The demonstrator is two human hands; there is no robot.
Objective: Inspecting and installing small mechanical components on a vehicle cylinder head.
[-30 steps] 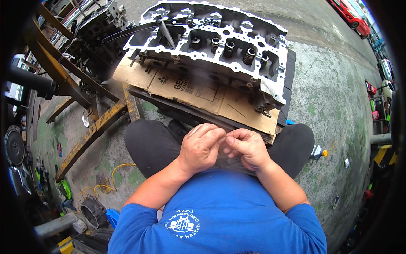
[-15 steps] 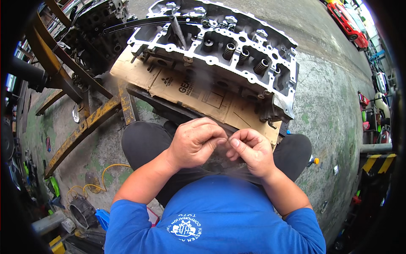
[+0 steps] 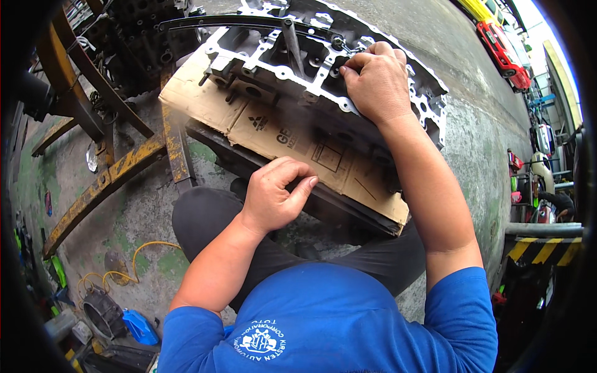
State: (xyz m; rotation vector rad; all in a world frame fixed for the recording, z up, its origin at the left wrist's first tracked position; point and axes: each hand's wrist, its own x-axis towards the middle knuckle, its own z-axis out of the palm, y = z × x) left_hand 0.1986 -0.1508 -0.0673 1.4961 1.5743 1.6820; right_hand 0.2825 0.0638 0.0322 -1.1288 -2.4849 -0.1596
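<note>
Cylinder head (image 3: 283, 73) lay at 12 to 1 o'clock, on flattened cardboard (image 3: 208, 99). My right hand (image 3: 379, 81) was over it at 1 o'clock, fingers curled downward; tips partly hidden, so I could not tell whether they gripped anything. My left hand (image 3: 277, 196), near centre, was half closed in the air, thumb beside forefinger; could not tell if anything was pinched. Black lever tool (image 3: 230, 23) extended between 11 and 12 o'clock. Yellow-painted frame (image 3: 134, 161) stood at 9 o'clock.

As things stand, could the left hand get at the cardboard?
Probably yes: the left hand is close to the cardboard, whose near strip looks uncovered, and the right hand is up at the casting.
</note>
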